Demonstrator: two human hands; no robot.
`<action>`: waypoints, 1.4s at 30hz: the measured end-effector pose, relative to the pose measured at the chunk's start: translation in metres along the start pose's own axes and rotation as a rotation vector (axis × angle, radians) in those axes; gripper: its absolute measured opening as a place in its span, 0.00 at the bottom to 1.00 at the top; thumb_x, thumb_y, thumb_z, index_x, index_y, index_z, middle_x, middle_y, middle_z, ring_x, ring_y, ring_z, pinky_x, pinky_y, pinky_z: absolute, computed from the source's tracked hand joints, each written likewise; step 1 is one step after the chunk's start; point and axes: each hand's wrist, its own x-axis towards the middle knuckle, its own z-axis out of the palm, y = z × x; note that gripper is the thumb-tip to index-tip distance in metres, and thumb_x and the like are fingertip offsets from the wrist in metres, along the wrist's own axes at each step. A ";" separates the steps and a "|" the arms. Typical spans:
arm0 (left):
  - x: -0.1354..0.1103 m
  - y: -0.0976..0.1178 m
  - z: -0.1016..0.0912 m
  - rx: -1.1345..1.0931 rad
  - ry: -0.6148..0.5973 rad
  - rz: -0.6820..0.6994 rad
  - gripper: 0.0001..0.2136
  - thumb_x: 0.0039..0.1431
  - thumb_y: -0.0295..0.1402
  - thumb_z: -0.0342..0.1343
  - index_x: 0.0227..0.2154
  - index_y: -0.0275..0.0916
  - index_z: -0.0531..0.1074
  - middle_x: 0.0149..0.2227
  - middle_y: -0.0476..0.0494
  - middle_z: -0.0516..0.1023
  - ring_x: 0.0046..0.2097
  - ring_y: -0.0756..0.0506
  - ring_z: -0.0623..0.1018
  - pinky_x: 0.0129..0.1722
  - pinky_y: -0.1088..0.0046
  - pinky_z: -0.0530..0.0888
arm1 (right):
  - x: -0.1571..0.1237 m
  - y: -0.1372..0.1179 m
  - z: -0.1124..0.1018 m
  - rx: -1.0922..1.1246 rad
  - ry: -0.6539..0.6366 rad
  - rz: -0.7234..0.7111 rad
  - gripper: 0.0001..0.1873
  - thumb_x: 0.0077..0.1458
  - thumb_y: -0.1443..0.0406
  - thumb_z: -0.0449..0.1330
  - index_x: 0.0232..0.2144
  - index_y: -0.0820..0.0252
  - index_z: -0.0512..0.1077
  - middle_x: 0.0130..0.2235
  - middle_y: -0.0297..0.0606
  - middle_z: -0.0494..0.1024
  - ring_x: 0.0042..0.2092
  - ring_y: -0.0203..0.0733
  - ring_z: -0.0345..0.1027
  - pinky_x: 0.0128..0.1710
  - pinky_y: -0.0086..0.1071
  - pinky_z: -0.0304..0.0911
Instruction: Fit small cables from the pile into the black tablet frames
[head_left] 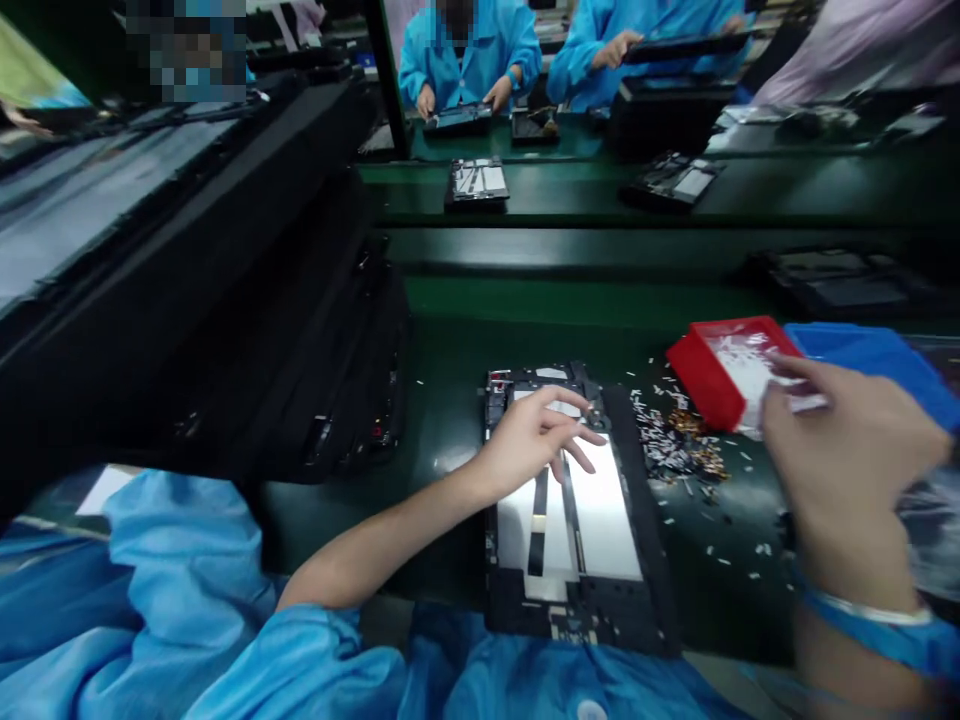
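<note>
An opened tablet (570, 500) with a silvery-white battery and dark ribbon cables lies in a black tray in front of me. My left hand (544, 435) rests over its upper half with the fingers loosely spread and nothing visible in them. Farther right, my right hand (851, 450) is at a red bin (716, 375) of small white pieces. Its thumb and forefinger are bent toward each other over the bin's near side. Motion blur hides what, if anything, is between them, though white shows beside the fingertips.
Small white and brass-coloured bits (682, 440) lie scattered beside the tablet. A blue bin (877, 360) stands behind my right hand. On my left rises a tall stack of black trays (300, 300). Across the green bench, co-workers in blue handle devices; other tablets (478, 183) lie on the ledge.
</note>
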 end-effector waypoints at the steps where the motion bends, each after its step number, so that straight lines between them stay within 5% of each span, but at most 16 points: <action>1: 0.001 0.000 -0.001 -0.022 0.010 0.017 0.09 0.56 0.25 0.51 0.40 0.36 0.63 0.32 0.41 0.79 0.26 0.48 0.79 0.16 0.81 0.67 | 0.000 0.000 0.000 0.011 -0.054 0.007 0.08 0.54 0.67 0.59 0.29 0.65 0.78 0.23 0.44 0.78 0.24 0.39 0.68 0.20 0.32 0.56; 4: 0.003 -0.002 -0.001 -0.051 0.010 0.060 0.11 0.55 0.27 0.54 0.41 0.37 0.62 0.31 0.43 0.78 0.27 0.46 0.79 0.17 0.80 0.69 | 0.001 -0.032 -0.009 0.354 -0.192 0.010 0.06 0.55 0.71 0.58 0.32 0.59 0.75 0.31 0.39 0.81 0.34 0.40 0.73 0.33 0.34 0.67; 6: 0.002 -0.003 0.000 -0.039 0.002 0.070 0.13 0.56 0.27 0.53 0.43 0.38 0.62 0.28 0.46 0.76 0.26 0.47 0.79 0.17 0.79 0.69 | 0.002 -0.065 -0.015 0.524 -0.248 -0.089 0.06 0.54 0.73 0.59 0.34 0.59 0.74 0.33 0.38 0.81 0.33 0.38 0.71 0.34 0.32 0.68; 10: -0.001 -0.003 0.004 0.074 0.011 0.087 0.18 0.56 0.22 0.49 0.49 0.38 0.62 0.24 0.51 0.73 0.21 0.51 0.74 0.18 0.80 0.67 | 0.004 -0.104 -0.019 0.528 -0.293 -0.145 0.05 0.54 0.73 0.59 0.32 0.62 0.74 0.32 0.41 0.80 0.33 0.40 0.69 0.31 0.32 0.67; 15: -0.004 -0.005 0.003 0.155 -0.054 0.142 0.23 0.58 0.21 0.47 0.57 0.39 0.60 0.24 0.52 0.73 0.22 0.53 0.74 0.22 0.81 0.66 | 0.004 -0.074 -0.016 0.476 -0.274 -0.112 0.06 0.53 0.74 0.59 0.30 0.61 0.73 0.30 0.37 0.79 0.31 0.38 0.70 0.32 0.31 0.67; 19: -0.003 -0.006 -0.002 0.064 -0.072 0.151 0.25 0.60 0.23 0.46 0.61 0.37 0.54 0.27 0.50 0.76 0.20 0.54 0.72 0.22 0.80 0.66 | -0.002 -0.008 -0.006 0.028 -0.072 0.120 0.06 0.54 0.70 0.58 0.31 0.61 0.76 0.23 0.38 0.77 0.25 0.39 0.67 0.26 0.32 0.62; 21: -0.002 -0.005 -0.002 0.041 -0.067 0.147 0.25 0.60 0.23 0.47 0.61 0.35 0.54 0.26 0.50 0.75 0.19 0.55 0.71 0.21 0.80 0.65 | -0.005 0.009 -0.004 -0.093 -0.130 0.053 0.08 0.54 0.68 0.58 0.31 0.61 0.78 0.26 0.42 0.80 0.26 0.41 0.68 0.25 0.33 0.61; 25: -0.002 -0.005 0.003 0.047 -0.064 0.127 0.25 0.59 0.23 0.47 0.60 0.35 0.54 0.24 0.51 0.74 0.18 0.55 0.69 0.19 0.82 0.62 | -0.004 -0.026 -0.011 0.304 -0.269 -0.039 0.09 0.54 0.69 0.60 0.39 0.62 0.75 0.36 0.43 0.81 0.37 0.44 0.72 0.35 0.36 0.68; 30: -0.022 0.003 0.000 0.082 -0.103 0.132 0.26 0.60 0.26 0.48 0.61 0.36 0.53 0.23 0.53 0.72 0.19 0.54 0.69 0.19 0.81 0.63 | 0.008 -0.090 -0.024 0.642 -0.323 -0.269 0.08 0.54 0.75 0.59 0.33 0.61 0.75 0.31 0.41 0.79 0.33 0.40 0.69 0.31 0.33 0.67; 33: -0.053 0.010 -0.017 0.235 0.024 0.218 0.23 0.62 0.31 0.49 0.60 0.37 0.57 0.29 0.48 0.76 0.25 0.52 0.74 0.23 0.79 0.67 | 0.015 -0.101 -0.025 0.800 -0.361 -0.093 0.08 0.55 0.73 0.59 0.31 0.58 0.76 0.30 0.39 0.79 0.32 0.39 0.70 0.32 0.34 0.67; 38: -0.104 -0.014 -0.054 0.637 0.548 0.462 0.14 0.63 0.31 0.49 0.51 0.38 0.68 0.35 0.45 0.79 0.33 0.50 0.78 0.32 0.76 0.72 | 0.017 -0.122 -0.016 1.231 -0.738 0.551 0.02 0.50 0.66 0.64 0.27 0.58 0.76 0.28 0.36 0.79 0.30 0.38 0.73 0.28 0.32 0.67; 42: -0.118 -0.052 -0.065 0.992 0.549 0.570 0.13 0.62 0.27 0.50 0.49 0.38 0.69 0.40 0.42 0.79 0.40 0.48 0.79 0.36 0.75 0.74 | 0.005 -0.144 0.000 1.410 -0.974 0.898 0.09 0.43 0.62 0.68 0.29 0.60 0.76 0.26 0.35 0.78 0.27 0.36 0.70 0.24 0.29 0.63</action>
